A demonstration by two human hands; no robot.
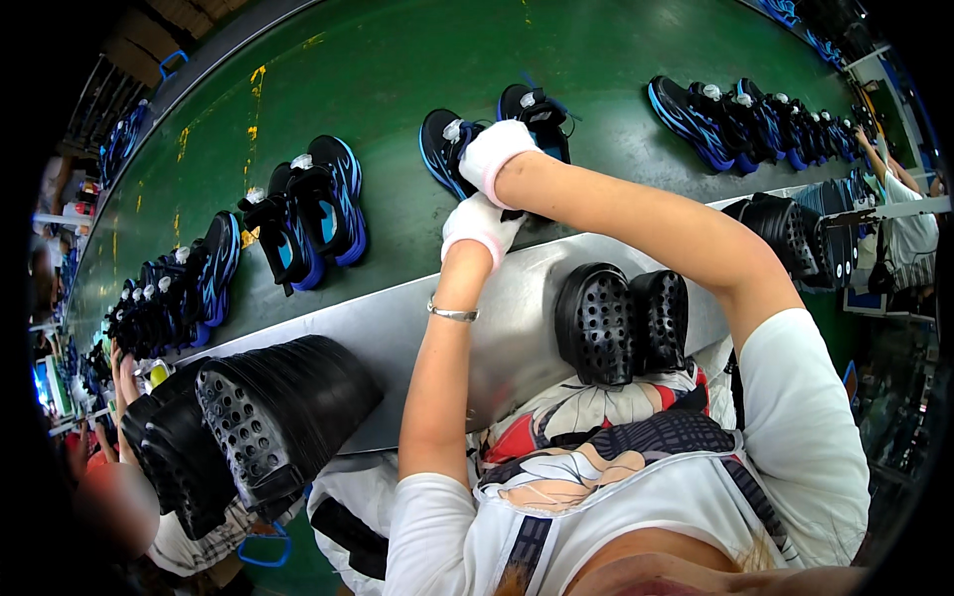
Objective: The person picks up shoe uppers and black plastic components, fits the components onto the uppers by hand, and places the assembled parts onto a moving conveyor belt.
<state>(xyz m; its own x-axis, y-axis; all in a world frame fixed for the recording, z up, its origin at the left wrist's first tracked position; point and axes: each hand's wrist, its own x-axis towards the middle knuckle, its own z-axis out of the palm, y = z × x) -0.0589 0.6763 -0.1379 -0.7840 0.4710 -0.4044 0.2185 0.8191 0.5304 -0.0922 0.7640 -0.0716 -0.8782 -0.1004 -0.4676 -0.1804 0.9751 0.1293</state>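
Observation:
Two black sneakers with blue soles lie side by side on a green belt (pixel 388 79) in front of me. Over the left sneaker (pixel 434 149) both my hands meet, in white gloves. My right hand (pixel 500 156) curls over its upper part, near the white wad in the opening. Lower down, my left hand (pixel 482 228) closes round its near end; the fingertips of both hands are partly hidden. The right sneaker (pixel 525 111) lies just beyond my right hand, partly covered by my wrist. A silver bracelet (pixel 453 313) circles my left wrist.
Another sneaker pair (pixel 313 214) lies to the left, and rows of sneakers (pixel 760 124) run along both sides. Black perforated blocks (pixel 601 323) stand on the metal ledge (pixel 507 298), with a larger black block (pixel 288 412) at left. Co-workers (pixel 909 223) stand at both sides.

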